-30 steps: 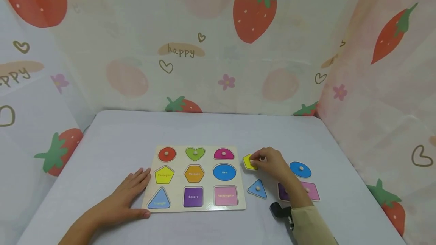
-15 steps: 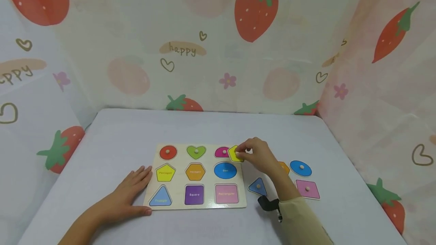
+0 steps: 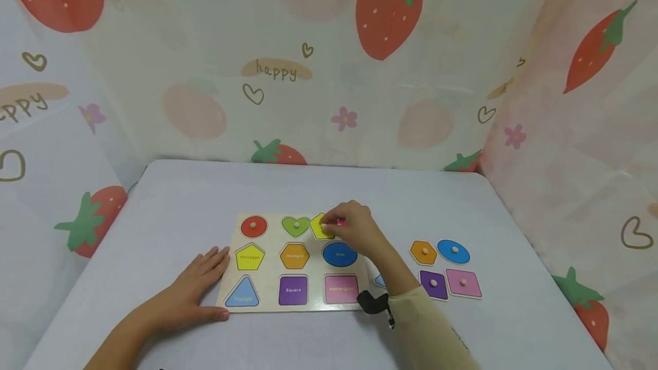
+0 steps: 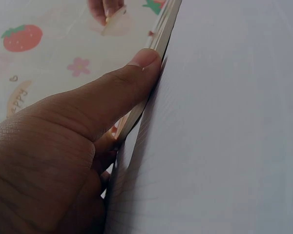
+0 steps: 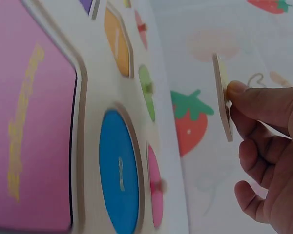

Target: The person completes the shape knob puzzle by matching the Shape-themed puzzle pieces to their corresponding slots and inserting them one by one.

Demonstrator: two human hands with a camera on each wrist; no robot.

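My right hand pinches the knob of a yellow pentagon puzzle piece between thumb and fingertips. In the right wrist view the pentagon piece is seen edge-on, raised above the board. It overlaps the top row in the head view, between the green heart piece and the magenta half-circle, mostly hidden by the hand. Beneath lies the wooden shape board, with a bare pentagon recess at its middle left. My left hand rests at the board's left edge, fingers extended, its thumb against the lower corner.
Right of the board lie loose knobbed pieces: an orange hexagon, a blue oval, a purple square and a pink rectangle. A blue triangle is partly hidden by the right forearm. A red circle piece sits in the board.
The right hand has lifted the yellow pentagon from the table right of the board and carried it left over the top row. The left hand has stayed at the board's edge.
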